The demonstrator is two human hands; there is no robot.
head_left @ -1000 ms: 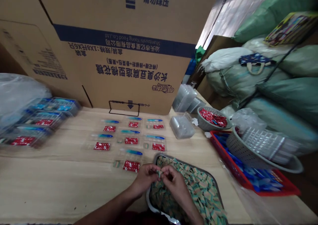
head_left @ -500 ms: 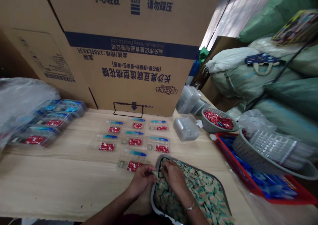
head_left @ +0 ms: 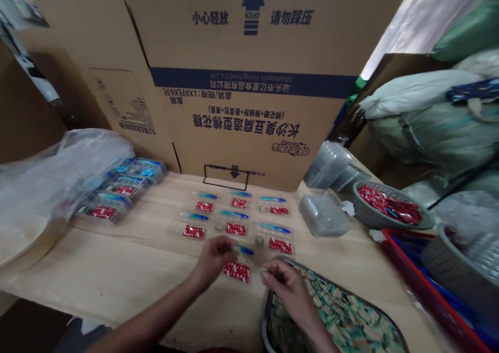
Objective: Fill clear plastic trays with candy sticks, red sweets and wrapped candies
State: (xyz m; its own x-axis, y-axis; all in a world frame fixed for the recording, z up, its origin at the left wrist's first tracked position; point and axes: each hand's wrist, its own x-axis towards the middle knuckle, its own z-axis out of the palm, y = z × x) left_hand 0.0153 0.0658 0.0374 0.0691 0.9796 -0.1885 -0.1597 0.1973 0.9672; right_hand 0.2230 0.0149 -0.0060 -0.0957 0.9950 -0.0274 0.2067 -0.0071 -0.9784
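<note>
near edge: shallow grey rectangular tray (head_left: 265, 319), heaped with small flat green-and-tan pieces (head_left: 351, 311). right hand (head_left: 287, 286) over its far-left corner, fingers pointing left; thumb and forefinger drawn together at the tips. whether a piece is pinched there: cannot tell, blur.

next, just left of the right fingertips: the nearest shallow clear plastic box (head_left: 252, 263), on the pale wood-look table (head_left: 128, 270). in it, a flat red packet with white marks (head_left: 237, 271), set between the two hands; long axis left to right, right end dipping slightly toward the wearer. from the right fingers it lies left; from the left fingers, on the wearer's side. left hand (head_left: 212, 264) is the nearer.

left hand hangs at the box's left side, fingers curled, tips by the left end of a slim teal-to-blue pen-shaped stick (head_left: 246, 250), which lies beyond the packet, roughly parallel to it. touching, or gripping something small: cannot tell.

farther: more clear boxes in rows, each with stick and packet. farthest: tall brown cardboard carton (head_left: 331, 46), print upside down in part
</note>
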